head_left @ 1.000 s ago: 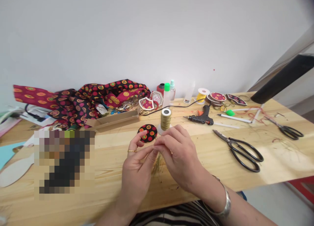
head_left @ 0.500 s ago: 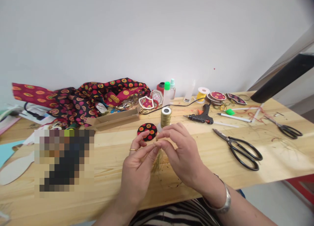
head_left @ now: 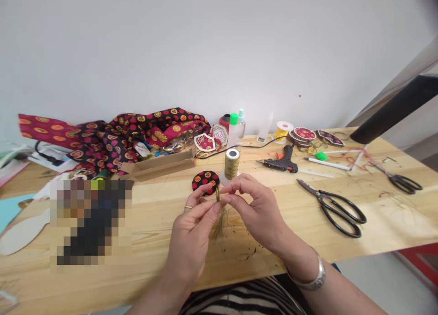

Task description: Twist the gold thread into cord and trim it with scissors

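Observation:
A small olive-gold thread tassel (head_left: 220, 221) hangs between my hands, its loose strands spreading downward over the table. My left hand (head_left: 196, 228), with a ring on one finger, pinches the tassel near its top. From the other side my right hand (head_left: 255, 210) has its thumb and forefinger closed at the tassel's head; what exactly lies between those fingertips is too small to make out. Just behind them a spool of olive-gold thread (head_left: 232, 166) stands upright. A round piece covered in black patterned fabric (head_left: 205, 181) lies beyond my left fingers, partly hidden by them.
Large black-handled scissors (head_left: 331, 207) lie open at right, with a glue gun (head_left: 282, 160) behind. Smaller scissors (head_left: 402, 180) rest farther right. A cardboard box (head_left: 162, 166), bunched patterned fabric (head_left: 112, 137) and bottles (head_left: 233, 132) line the back. Thread scraps litter the table.
More of the tassel's top now shows above my left fingertips. My right fingertips have shifted slightly right. Both hands stay in nearly the same place.

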`<state>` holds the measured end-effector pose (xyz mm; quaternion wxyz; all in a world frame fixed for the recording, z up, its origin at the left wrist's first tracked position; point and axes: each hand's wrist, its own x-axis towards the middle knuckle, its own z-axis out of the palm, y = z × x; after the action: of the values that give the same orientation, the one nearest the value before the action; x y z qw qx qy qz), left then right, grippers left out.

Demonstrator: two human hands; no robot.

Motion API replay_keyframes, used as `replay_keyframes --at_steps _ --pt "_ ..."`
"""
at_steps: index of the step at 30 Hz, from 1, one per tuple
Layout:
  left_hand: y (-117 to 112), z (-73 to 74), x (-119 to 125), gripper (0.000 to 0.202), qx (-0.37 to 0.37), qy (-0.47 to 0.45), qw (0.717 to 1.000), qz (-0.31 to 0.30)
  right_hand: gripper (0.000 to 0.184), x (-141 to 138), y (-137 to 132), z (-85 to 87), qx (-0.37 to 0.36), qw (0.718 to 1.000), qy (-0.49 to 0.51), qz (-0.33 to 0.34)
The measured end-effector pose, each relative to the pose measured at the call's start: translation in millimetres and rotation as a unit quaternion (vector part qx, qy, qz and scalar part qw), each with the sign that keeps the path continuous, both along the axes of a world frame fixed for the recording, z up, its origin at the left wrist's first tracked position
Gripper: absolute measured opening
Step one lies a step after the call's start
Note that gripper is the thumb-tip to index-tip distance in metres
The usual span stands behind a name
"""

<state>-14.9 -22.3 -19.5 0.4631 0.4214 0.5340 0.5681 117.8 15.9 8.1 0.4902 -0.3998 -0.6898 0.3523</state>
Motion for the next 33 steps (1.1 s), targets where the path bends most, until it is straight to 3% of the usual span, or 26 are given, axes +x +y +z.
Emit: replay_keyframes --at_steps 27,33 --pt "-1.9 2.1 0.3 0.013 0.002 -0.011 0.999 -0.030 0.014 0.6 3.7 -3.2 -0.015 1.000 -0.016 -0.020" --pt "-1.4 2.5 0.9 0.015 0.003 -0.019 0.999 -0.032 0.013 0.8 2.2 -4.4 -0.008 1.000 -0.012 0.006"
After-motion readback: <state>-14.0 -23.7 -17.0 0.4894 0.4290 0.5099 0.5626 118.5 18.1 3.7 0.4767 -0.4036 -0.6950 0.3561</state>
